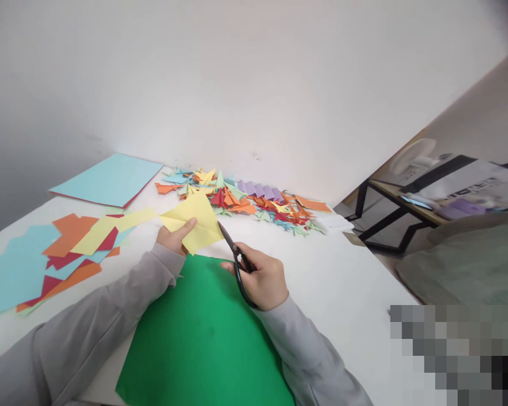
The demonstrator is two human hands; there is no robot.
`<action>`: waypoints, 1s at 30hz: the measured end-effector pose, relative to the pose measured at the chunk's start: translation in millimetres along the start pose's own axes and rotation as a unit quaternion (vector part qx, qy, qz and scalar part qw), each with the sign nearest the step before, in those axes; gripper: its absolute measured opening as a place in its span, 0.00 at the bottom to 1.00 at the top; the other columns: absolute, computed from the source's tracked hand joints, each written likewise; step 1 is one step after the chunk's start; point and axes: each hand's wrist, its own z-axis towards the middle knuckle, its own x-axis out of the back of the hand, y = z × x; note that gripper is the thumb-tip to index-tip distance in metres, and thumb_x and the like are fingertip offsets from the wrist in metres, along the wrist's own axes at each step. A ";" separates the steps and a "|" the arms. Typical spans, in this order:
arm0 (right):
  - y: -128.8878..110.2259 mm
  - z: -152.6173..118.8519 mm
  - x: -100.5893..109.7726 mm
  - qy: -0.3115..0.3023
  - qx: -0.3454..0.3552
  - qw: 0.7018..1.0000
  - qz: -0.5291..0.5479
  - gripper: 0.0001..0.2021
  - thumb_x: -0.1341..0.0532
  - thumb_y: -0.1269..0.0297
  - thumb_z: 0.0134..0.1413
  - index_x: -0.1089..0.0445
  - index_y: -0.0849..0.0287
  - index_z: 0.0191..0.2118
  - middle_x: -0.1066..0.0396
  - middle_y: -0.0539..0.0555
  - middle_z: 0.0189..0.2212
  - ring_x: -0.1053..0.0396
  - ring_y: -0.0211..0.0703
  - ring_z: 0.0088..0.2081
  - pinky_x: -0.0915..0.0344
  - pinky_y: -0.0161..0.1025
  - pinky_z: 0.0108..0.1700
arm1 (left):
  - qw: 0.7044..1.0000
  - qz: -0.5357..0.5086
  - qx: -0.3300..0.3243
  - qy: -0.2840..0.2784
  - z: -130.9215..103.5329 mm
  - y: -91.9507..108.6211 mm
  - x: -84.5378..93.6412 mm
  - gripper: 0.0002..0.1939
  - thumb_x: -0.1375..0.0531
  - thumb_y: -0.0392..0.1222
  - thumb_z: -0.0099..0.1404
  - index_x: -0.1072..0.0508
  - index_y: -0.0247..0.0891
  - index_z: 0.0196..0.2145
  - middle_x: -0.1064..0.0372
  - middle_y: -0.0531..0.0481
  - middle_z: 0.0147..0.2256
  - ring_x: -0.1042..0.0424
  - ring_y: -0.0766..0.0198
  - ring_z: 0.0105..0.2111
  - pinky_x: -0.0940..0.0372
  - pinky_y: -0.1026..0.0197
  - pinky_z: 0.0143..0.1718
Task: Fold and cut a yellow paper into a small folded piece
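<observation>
Pinched between the thumb and fingers of my left hand (174,237) is a creased sheet of yellow paper (201,225), raised above the table. My right hand (265,276) grips black-handled scissors (241,265) through their loops. Their blades look closed or nearly so, and the tip is at the right edge of the yellow paper; whether it touches I cannot tell. Under both hands lies a large green sheet (207,338) on the white table. Left of my left hand are loose paper scraps (74,234) in orange, blue, yellow and red.
Along the wall runs a heap of small folded paper pieces (232,197) in several colours. A stack of blue sheets (110,180) lies at the back left. An orange sheet (313,204) rests at the back right. Beyond the table stands a black-framed shelf (389,208).
</observation>
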 end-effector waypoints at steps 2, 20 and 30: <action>0.0 0.1 0.0 0.003 0.003 1.000 0.000 0.18 0.39 0.55 0.45 0.29 0.63 0.39 0.36 0.48 0.17 0.40 0.35 0.19 0.43 0.30 0.24 | 1.000 0.000 -0.005 0.002 -0.7 0.5 -0.6 0.14 0.36 0.32 0.45 0.29 0.34 0.33 0.26 0.42 0.34 0.27 0.52 0.35 0.31 0.53 0.35; 1.6 0.6 0.3 0.031 -0.032 0.999 -0.004 0.16 0.40 0.57 0.46 0.29 0.62 0.38 0.32 0.50 0.19 0.36 0.37 0.21 0.40 0.32 0.24 | 1.000 0.004 -0.014 0.021 -1.1 1.1 -1.1 0.11 0.36 0.30 0.45 0.29 0.33 0.29 0.27 0.41 0.33 0.27 0.51 0.35 0.30 0.51 0.35; 0.9 -2.6 -0.6 -0.046 -0.069 0.989 0.121 0.23 0.39 0.55 0.43 0.36 0.59 0.46 0.25 0.56 0.33 0.27 0.44 0.31 0.31 0.38 0.35 | 0.999 -0.011 -0.017 0.033 -2.8 3.1 -3.8 0.10 0.36 0.28 0.45 0.29 0.33 0.28 0.27 0.42 0.32 0.27 0.52 0.35 0.31 0.50 0.38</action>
